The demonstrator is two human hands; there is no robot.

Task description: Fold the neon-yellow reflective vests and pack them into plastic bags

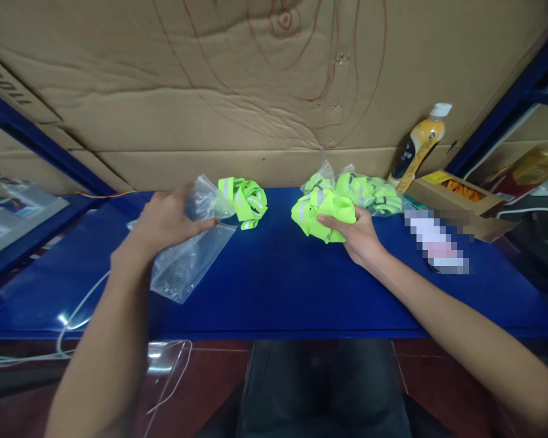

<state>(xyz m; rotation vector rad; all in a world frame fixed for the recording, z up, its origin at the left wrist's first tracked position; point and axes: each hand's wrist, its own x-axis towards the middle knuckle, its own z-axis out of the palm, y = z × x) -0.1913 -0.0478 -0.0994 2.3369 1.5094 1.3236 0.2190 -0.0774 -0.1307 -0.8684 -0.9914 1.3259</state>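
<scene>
My right hand [363,237] is closed on a crumpled bundle of neon-yellow reflective vest [319,213], its thumb pressed across the near side. Grey reflective strips show on the cloth. On the left, my left hand [168,222] grips a clear plastic bag [182,267] that hangs below and to the right of the thumb; its fingers are partly blurred. Just right of that bag lies a second rolled neon-yellow bundle with reflective strips [246,204]. Behind my right hand, several similar neon-yellow pieces sit in clear bags [369,191].
A blue shelf [274,280] runs below a cardboard backing [210,115]. At right stand a yellow drink bottle [418,149], an open cardboard box [461,201] and a blurred-out phone-like object [438,243]. Power strips [22,213] and white cables [77,310] lie at left.
</scene>
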